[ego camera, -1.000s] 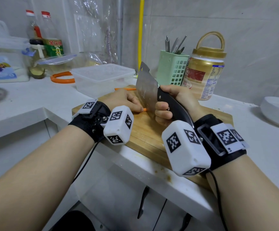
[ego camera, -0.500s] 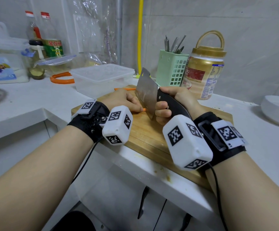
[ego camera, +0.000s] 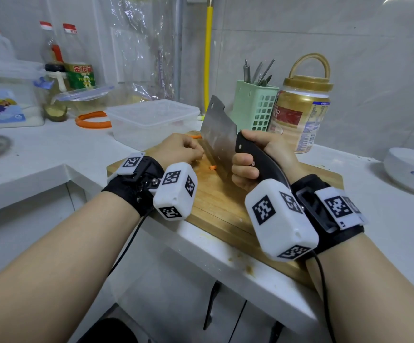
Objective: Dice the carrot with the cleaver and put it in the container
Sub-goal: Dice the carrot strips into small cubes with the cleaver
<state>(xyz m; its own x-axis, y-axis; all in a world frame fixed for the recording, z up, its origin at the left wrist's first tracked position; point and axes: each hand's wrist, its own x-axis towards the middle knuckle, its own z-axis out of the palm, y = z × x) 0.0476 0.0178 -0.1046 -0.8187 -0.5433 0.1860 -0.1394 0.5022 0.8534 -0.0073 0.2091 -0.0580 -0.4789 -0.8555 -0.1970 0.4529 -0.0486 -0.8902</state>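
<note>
Head view: lidded clear container (ego camera: 152, 120), contents unclear; hands gripping cleaver (ego camera: 219, 131) (right (ego camera: 258, 160)), curled over carrot (ego camera: 196, 137) (left (ego camera: 178, 151)).

A white counter (ego camera: 386, 219) carries a wooden board (ego camera: 216, 206) near its front edge, with a clear lidded container (ego camera: 151, 120) just behind the board's far left corner. Along the wall stand a green utensil holder (ego camera: 255, 106) and, touching its right side, a gold-lidded jar (ego camera: 300, 117); a white dish (ego camera: 408, 169) sits at the far right. To the left lie an orange ring (ego camera: 92, 121), a box with a cartoon label (ego camera: 5, 105) and several bottles (ego camera: 80, 68), one with a yellow-green label
</note>
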